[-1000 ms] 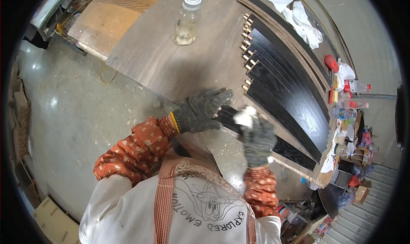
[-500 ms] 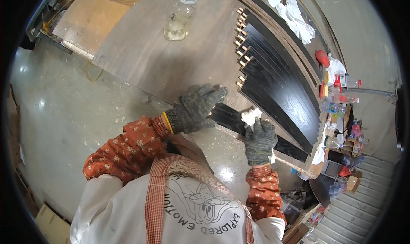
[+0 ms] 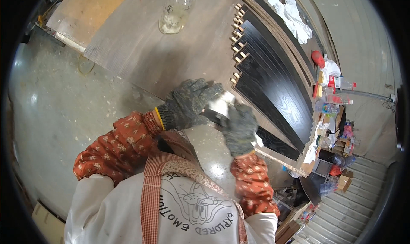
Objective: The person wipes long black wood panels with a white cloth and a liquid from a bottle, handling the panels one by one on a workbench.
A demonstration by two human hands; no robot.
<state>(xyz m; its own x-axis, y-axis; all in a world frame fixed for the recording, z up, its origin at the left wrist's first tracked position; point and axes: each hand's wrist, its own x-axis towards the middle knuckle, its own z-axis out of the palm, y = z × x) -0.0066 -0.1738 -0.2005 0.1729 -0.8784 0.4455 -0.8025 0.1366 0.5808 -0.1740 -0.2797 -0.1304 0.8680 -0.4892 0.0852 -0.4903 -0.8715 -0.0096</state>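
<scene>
The person's left hand (image 3: 188,104), in a dark grey knitted glove with a yellow cuff edge, is at the left end of a narrow black wooden strip (image 3: 279,145). Its fingers lie close together, pointing right; that end of the strip is largely covered, so one cannot tell how firmly they grip it. The right hand (image 3: 240,126), gloved alike and slightly blurred, is closed around a crumpled white cloth (image 3: 222,104), its fingers bunched against it over the strip's left part. The cloth sticks out past the fingertips, just beside the left hand (a small white tip also shows near the right wrist).

The strip lies along the near edge of a brown wood-topped table (image 3: 141,51), slanting from the left hand toward the near right. Beyond it, a row of black wooden panels (image 3: 277,81) fans across the right side of the table, with pale wooden dowels (image 3: 237,60) jutting from their left ends. A glass jar (image 3: 177,13) of cloudy liquid, with a white lid, stands upright at the far side, well apart from the hands. Crumpled white paper (image 3: 294,19) lies at the far right, and plastic bottles (image 3: 328,107) sit along the right end. Orange-red floral sleeves (image 3: 115,143) cover both forearms, above a white sweatshirt (image 3: 196,218).
</scene>
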